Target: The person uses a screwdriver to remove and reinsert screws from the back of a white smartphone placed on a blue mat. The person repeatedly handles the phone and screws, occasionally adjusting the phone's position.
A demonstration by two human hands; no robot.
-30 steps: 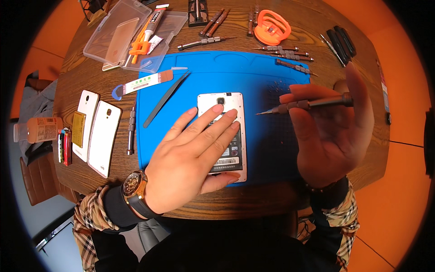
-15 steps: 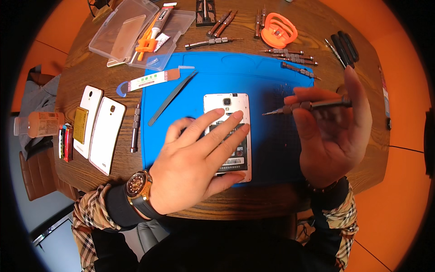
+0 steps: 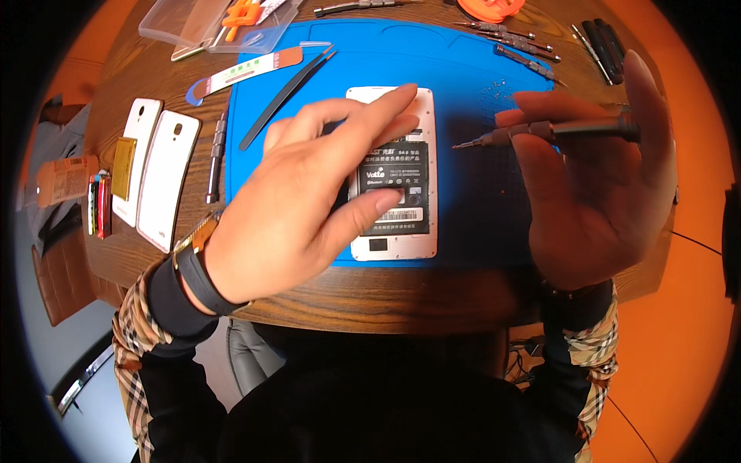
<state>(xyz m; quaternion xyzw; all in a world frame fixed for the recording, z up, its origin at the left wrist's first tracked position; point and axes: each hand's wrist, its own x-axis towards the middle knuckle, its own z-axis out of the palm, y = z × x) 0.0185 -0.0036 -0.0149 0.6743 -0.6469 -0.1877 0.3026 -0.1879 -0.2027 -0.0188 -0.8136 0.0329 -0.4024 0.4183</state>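
A white phone (image 3: 427, 245) lies back-up on a blue work mat (image 3: 471, 239), its cover off and a black battery (image 3: 395, 179) showing. Over its left side reaches my left hand (image 3: 282, 212), fingers stretched across the upper end and thumb over the battery; it grips nothing, and whether it touches the phone I cannot tell. The hand hides the phone's camera area. To the right, my right hand (image 3: 606, 208) is closed around a dark precision screwdriver (image 3: 498, 136), held above the mat. Its tip points left toward the phone, apart from it.
Tweezers (image 3: 282, 100) and a pry strip (image 3: 251, 71) lie at the mat's upper left. A screwdriver (image 3: 216, 158), white back covers (image 3: 171, 177) and a gold battery (image 3: 123, 170) sit further left. Tiny screws (image 3: 500, 85) and several screwdrivers (image 3: 525, 60) are at the upper right.
The view has shifted, so the table sits higher in it. My left hand's fingers have slid up and closer together, baring more of the battery. My right hand still holds the screwdriver.
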